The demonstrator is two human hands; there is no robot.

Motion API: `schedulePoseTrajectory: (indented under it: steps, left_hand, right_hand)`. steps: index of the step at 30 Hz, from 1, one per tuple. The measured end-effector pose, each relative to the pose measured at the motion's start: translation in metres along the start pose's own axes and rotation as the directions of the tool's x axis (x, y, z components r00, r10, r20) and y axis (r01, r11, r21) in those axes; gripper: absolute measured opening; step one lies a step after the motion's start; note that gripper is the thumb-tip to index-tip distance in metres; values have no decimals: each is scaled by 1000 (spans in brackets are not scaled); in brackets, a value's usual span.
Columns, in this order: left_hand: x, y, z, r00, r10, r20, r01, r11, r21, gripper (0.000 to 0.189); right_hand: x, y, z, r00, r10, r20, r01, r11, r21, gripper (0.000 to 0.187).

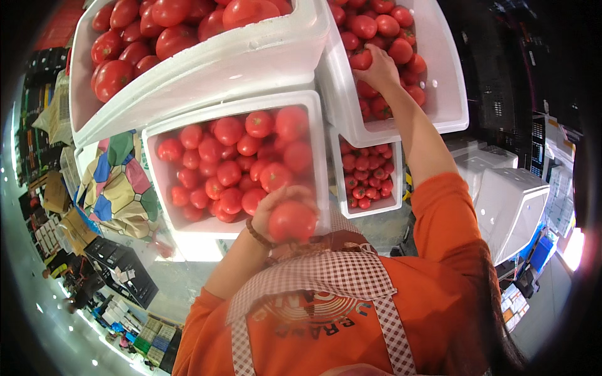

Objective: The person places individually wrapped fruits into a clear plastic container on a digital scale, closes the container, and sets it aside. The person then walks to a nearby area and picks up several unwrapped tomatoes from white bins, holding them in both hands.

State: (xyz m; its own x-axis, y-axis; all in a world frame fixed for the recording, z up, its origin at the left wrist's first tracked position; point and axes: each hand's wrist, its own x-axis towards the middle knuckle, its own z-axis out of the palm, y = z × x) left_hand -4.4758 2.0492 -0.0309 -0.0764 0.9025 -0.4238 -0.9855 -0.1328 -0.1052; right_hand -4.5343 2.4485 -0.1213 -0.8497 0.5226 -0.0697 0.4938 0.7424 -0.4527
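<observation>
My left hand [275,211], with a beaded bracelet at the wrist, holds a large red tomato [292,221] over the near edge of a white foam box [324,164] of tomatoes. My right hand [380,68] reaches into the foam box [451,94] at the upper right, its fingers closed around a red tomato [361,60] among others. A larger foam box [211,70] of big tomatoes stands at the upper left. Below the upper right box, a smaller foam box [398,181] holds small tomatoes.
A crumpled patterned cloth or bag [120,188] lies left of the middle box. White foam boxes [508,202] are at the right. Black crates [122,272] stand on the floor at the lower left, with cartons [77,230] above them. People are in the far left background.
</observation>
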Motion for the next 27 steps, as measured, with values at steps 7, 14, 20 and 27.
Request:
schedulePoseTrajectory:
  steps: [7, 14, 20, 27]
  left_hand:
    - [27, 14, 46, 996, -76, 55, 71, 993, 95, 60]
    - [51, 1, 93, 957, -187, 222, 151, 973, 172, 67]
    - [44, -11, 103, 945, -242, 222, 207, 963, 171, 70]
    - [23, -19, 113, 996, -78, 45, 59, 943, 328, 70]
  right_hand:
    - [-141, -76, -111, 993, -48, -112, 121, 466, 877, 102]
    - [-213, -124, -132, 970, -180, -164, 223, 381, 898, 101]
    - [-234, -115, -133, 933, -315, -173, 307, 448, 839, 96]
    - [-254, -119, -128, 967, -255, 6, 66, 274, 959, 104]
